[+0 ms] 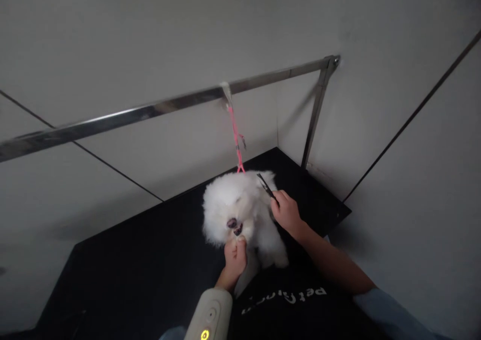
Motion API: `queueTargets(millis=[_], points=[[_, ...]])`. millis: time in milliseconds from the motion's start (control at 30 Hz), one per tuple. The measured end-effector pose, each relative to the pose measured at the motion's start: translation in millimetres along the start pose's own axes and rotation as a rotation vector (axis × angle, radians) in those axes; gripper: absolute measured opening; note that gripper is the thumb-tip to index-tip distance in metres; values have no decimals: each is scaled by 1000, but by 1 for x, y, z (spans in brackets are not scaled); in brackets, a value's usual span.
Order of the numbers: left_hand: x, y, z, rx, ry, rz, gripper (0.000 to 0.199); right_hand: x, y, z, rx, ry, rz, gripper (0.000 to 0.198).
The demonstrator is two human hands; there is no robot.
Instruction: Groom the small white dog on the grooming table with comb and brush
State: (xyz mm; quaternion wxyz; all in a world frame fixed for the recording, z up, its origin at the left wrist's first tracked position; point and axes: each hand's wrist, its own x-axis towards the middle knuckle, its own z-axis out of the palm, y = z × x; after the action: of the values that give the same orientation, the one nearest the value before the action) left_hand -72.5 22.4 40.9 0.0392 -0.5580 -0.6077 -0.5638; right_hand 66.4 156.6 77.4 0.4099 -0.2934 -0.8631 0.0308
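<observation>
A fluffy white dog [221, 200] is on the black table, its face turned toward me and its mouth slightly open. My left hand [235, 257] is closed under its muzzle, with thumb and fingers pinching the chin fur. In my right hand [286, 211], beside the dog's head, is a slim black tool [266, 184]. Its tip points up and left against the white fur; whether it is a comb or scissors I cannot make out. A pink leash [235, 129] runs from behind the dog's head up to a metal bar.
The metal bar [150, 110] crosses above the black table [143, 260], with an upright post at the right. Pale walls [394, 79] stand close behind and to the right. A beige device [210, 312] with a yellow light covers my left forearm. Dark cloth with white lettering [293, 296] lies in front.
</observation>
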Motion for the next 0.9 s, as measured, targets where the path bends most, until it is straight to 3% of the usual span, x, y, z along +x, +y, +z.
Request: queueTargets(millis=[133,233,333,400,500,600,733,833,900], points=[[-5,1,1,19,-56,41,57,6,3,-13,36,-129,-259,19],[-4,3,4,13,-78,37,56,16,3,-29,-10,-157,-288,19],[-3,5,7,12,-85,22,58,34,6,-44,-23,-285,-464,19],[-4,6,9,9,-77,20,59,45,10,-51,-99,-360,-463,19],[-6,6,11,8,-55,35,60,52,13,-55,-188,-325,-365,19],[-8,6,12,21,-27,65,60,52,9,-58,-151,-356,-524,19],[-9,2,15,20,-20,94,60,61,-3,-70,-277,-383,-546,15],[-11,1,18,-5,-46,76,61,76,-13,-83,-287,-482,-697,16],[-11,2,21,-30,-62,44,62,87,-20,-92,-323,-526,-725,19]])
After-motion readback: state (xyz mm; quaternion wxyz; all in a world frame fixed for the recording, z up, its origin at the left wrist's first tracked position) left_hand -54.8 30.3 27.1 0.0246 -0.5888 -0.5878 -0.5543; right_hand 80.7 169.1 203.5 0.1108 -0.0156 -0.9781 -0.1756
